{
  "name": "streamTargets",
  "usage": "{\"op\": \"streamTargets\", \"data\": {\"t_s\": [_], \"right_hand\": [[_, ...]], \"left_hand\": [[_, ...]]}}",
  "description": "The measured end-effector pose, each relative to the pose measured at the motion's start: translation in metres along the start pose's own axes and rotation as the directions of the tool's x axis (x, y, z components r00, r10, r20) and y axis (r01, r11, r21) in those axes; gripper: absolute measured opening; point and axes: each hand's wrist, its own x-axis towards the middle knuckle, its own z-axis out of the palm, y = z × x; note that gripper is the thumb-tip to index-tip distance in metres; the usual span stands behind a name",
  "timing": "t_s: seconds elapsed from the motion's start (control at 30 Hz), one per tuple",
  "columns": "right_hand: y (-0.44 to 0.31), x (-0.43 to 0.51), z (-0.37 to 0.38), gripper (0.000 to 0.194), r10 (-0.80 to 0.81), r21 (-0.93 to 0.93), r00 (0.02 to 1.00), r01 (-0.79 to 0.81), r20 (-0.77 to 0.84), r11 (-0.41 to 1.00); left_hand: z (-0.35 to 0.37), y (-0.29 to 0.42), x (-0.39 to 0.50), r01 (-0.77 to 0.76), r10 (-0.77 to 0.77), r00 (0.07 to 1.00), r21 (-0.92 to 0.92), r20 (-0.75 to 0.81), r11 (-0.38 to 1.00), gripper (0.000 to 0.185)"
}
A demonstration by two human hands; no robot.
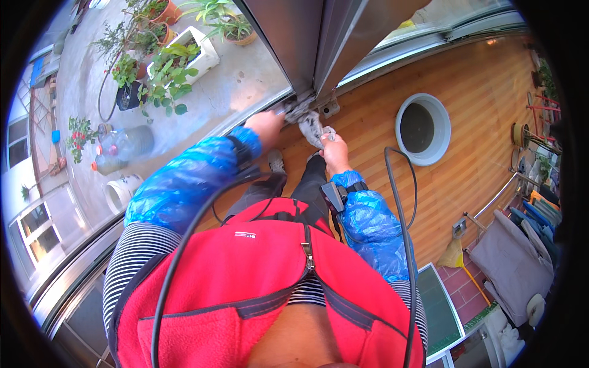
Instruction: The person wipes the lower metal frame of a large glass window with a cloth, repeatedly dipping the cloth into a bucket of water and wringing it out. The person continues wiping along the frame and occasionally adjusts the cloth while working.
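A wet, grey-stained cloth [311, 128] stretches between my hands at the foot of a dark metal frame post [299, 41]. My left hand [268, 129], slightly blurred, grips the cloth's far part against the bottom corner of the frame. The other end is bunched in the fingers of my right hand [334, 151], nearer to my body. Blue plastic sleeve covers [188, 179] wrap both forearms, with a strapped device at each wrist. A small box-like fitting [329, 108] sits on the floor edge beside the cloth.
On the wood-plank floor [478, 110] to the right stands a pale bucket [445, 138] of dark water. Black cables [405, 202] loop beside both arms. Beyond the glass are potted plants [172, 78] and clear plastic bottles [124, 145]. Grey fabric [511, 262] hangs at lower right.
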Motion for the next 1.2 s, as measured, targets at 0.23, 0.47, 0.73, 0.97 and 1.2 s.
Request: {"op": "streamTargets", "data": {"t_s": [0.23, 0.47, 0.73, 0.97, 1.2], "right_hand": [[0.011, -0.007, -0.001, 0.012, 0.123, -0.149, 0.985, -0.103, 0.125, 0.983], [-0.008, 0.013, -0.019, 0.014, 0.040, -0.024, 0.997, -0.042, -0.067, 0.999], [-0.003, 0.003, -0.007, 0.017, 0.113, -0.095, 0.982, -0.099, 0.152, 0.990], [-0.002, 0.007, -0.010, 0.015, 0.135, 0.018, 0.990, -0.136, 0.029, 0.991], [-0.015, 0.017, -0.022, 0.014, 0.072, -0.009, 0.997, -0.072, 0.009, 0.997]], "left_hand": [[0.013, -0.019, -0.051, 0.021, -0.022, 1.000, -0.047, -0.013, 0.999, 0.054], [0.013, 0.026, 0.034, 0.053, -0.066, 0.994, -0.150, -0.087, 0.987, 0.057], [0.014, 0.004, -0.030, 0.104, -0.115, 0.991, -0.147, -0.069, 0.984, 0.052], [0.031, 0.023, 0.023, 0.032, -0.125, 0.961, -0.353, -0.246, 0.935, 0.043], [0.021, 0.024, 0.033, 0.025, -0.139, 0.958, -0.408, -0.252, 0.913, 0.038]]}}
